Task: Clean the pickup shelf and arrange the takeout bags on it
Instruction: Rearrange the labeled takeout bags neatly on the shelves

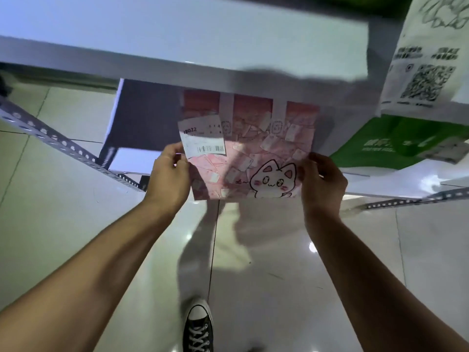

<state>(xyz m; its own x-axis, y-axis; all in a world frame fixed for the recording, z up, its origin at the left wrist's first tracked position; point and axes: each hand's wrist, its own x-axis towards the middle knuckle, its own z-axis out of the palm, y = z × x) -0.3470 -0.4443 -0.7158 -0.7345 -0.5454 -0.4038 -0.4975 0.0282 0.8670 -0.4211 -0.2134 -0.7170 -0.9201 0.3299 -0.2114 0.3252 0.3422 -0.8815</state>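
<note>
**Pink cat bag held at the front edge of the pickup shelf**

A pink takeout bag point(250, 148), printed with scattered envelopes and a white cartoon cat at its lower right corner, hangs in the air between two hands, below the front edge of the upper white shelf board point(177, 41). Its top and its two white handle straps run up behind that front edge and are hidden there. A white receipt point(203, 139) with a barcode is fixed to the bag's upper left corner, tilted a little.

The left hand point(168, 174) grasps the bag's left edge, thumb and fingers pinching it just under the receipt. The right hand point(321, 184) grasps the bag's right edge beside the cat, its fingers curled round the paper.

To the right, a green bag point(396, 143) with white lettering stands on the lower shelf board point(396, 184), close to the pink bag's right edge but whether they touch cannot be told. Above it, at the right end of the upper board, stands a white bag point(426, 59) bearing a QR code. Perforated grey metal rails point(58, 142) frame the shelf on the left and right.

Below lies a glossy tiled floor point(76, 224), and a black-and-white laced sneaker point(198, 326) shows at the lower edge of the view.
</note>
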